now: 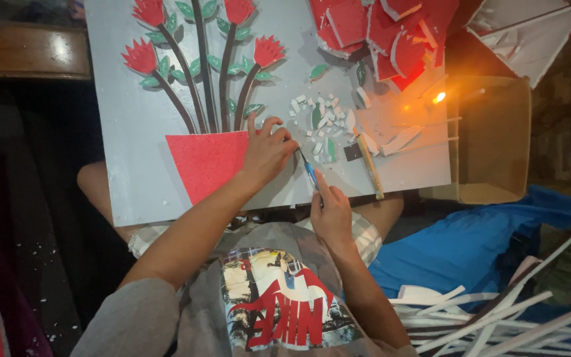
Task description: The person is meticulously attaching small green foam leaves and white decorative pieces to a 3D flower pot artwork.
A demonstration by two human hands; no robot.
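Observation:
A grey board lies across my lap, bearing a foam picture of red flowers on dark stems with green leaves above a red vase shape. My left hand rests on the right edge of the vase shape, fingers pinched at something small I cannot make out. My right hand grips a blue-handled craft knife, its tip near the left fingers. Small white and green foam scraps lie just beyond the hands.
A pile of red foam offcuts covers the board's top right. A wooden stick tool lies by the scraps. An open cardboard box sits at the right, with blue cloth and white foam strips below.

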